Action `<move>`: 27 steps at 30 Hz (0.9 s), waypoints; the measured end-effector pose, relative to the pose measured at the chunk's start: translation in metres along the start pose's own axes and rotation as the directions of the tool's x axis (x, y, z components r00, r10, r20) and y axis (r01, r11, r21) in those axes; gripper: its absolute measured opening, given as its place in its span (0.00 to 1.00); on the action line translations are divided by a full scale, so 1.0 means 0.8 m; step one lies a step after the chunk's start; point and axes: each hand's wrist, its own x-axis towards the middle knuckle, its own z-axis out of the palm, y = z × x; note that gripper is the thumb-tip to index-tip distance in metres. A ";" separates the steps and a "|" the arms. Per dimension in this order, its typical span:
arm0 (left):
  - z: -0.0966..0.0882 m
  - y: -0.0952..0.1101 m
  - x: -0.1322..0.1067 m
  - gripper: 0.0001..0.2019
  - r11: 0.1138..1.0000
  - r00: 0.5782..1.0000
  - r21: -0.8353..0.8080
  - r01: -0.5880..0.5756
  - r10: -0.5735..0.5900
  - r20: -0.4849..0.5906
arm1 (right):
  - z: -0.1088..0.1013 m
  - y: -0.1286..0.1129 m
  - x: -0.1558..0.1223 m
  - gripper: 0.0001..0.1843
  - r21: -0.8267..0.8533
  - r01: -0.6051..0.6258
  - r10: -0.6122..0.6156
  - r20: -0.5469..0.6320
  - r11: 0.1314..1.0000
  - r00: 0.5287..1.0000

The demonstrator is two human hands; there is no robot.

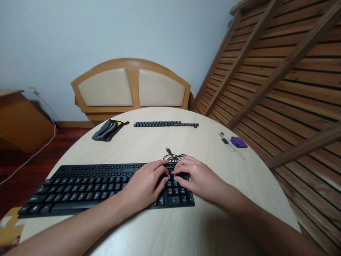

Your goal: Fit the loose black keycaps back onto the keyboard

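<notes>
A black full-size keyboard (87, 186) lies across the near side of the round table. Its upper two rows show bare switches, while the lower rows carry keycaps. Over the number pad's top, my left hand (149, 179) rests with bent fingers, thumb and forefinger drawn close. From the right, my right hand (195, 176) comes in, its curled fingertips almost meeting the left ones at the same keys. Whatever lies between the fingertips is too small to make out. Just behind the hands sits the coiled black USB cable (174, 157).
Loose black keycaps (165, 124) stand in rows at the table's back. A dark pouch with yellow trim (109, 129) lies back left. Toward the right are a purple cloth (239, 142) and a thin wire tool (230, 145). Wooden slats (266, 92) lean beside the table.
</notes>
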 end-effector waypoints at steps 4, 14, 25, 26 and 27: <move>0.001 -0.001 0.000 0.07 1.000 1.000 -0.008 0.001 -0.001 -0.002 | 0.000 -0.002 0.000 0.05 0.000 -0.028 0.028 -0.001 1.000 1.000; -0.001 0.002 0.000 0.06 1.000 1.000 -0.005 0.011 -0.011 0.011 | -0.001 -0.020 -0.003 0.06 -0.124 -0.046 0.050 0.031 0.991 0.998; -0.003 0.003 0.000 0.06 1.000 1.000 0.004 -0.008 0.008 0.007 | -0.001 -0.033 0.000 0.05 -0.128 -0.136 0.141 0.028 0.982 0.990; -0.003 0.004 0.000 0.06 1.000 1.000 0.005 -0.008 0.008 0.007 | -0.001 -0.033 0.001 0.05 -0.126 -0.144 0.149 0.031 0.982 0.988; -0.003 0.004 0.000 0.06 1.000 1.000 0.007 -0.008 0.008 0.008 | -0.002 -0.033 0.001 0.05 -0.129 -0.150 0.156 0.036 0.980 0.987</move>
